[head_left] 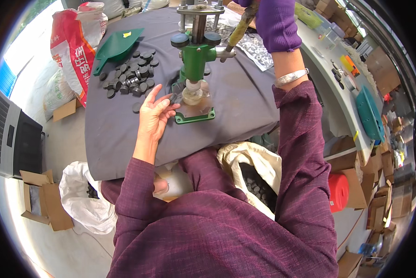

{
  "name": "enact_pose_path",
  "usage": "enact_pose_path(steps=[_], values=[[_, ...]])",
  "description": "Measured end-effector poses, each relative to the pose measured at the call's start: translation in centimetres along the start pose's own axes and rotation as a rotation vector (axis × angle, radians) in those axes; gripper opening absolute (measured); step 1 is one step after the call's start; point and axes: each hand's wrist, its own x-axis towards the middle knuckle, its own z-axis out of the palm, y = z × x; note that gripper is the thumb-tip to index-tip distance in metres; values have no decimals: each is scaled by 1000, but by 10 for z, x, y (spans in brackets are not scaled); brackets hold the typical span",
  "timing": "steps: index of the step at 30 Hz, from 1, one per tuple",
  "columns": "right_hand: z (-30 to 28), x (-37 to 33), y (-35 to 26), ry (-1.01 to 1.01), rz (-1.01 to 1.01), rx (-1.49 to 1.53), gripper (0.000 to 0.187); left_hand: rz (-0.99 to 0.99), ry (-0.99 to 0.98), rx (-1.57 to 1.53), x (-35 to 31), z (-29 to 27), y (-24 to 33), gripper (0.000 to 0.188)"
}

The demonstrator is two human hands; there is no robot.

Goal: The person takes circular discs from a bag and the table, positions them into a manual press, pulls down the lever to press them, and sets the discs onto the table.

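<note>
A green hand-lever press (194,62) stands on the cloth-covered table in front of me. My right hand (274,23), in a purple knitted glove, is raised at the top edge and wrapped round the press's lever (243,27), which has a worn yellow covering; its fingers are partly cut off by the frame. My bare left hand (155,113) is beside the press base (195,116), thumb and fingers pinching a small black disc (172,97). Under the ram sits a clear round die (192,95). Left of the press lies a pile of black discs (133,76).
A green dustpan (120,50) lies behind the pile. Clear bags of small parts (254,48) are at the table's back right. An open cream sack of discs (229,155) stands by my legs, a white sack (80,199) at left. A side bench (342,92) runs along the right.
</note>
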Motion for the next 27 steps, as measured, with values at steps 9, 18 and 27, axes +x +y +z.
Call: enact_pose_path(steps=[9,18,27], values=[[3,5,11,-141,40,265,29,-69,-67,-369,-4,-20,-6,61],[-5,3,6,-18,-74,-13,30,56,-210,-119,-12,5,-3,76],[-5,3,8,-36,-79,30,28,98,-224,127,-19,32,-4,69]])
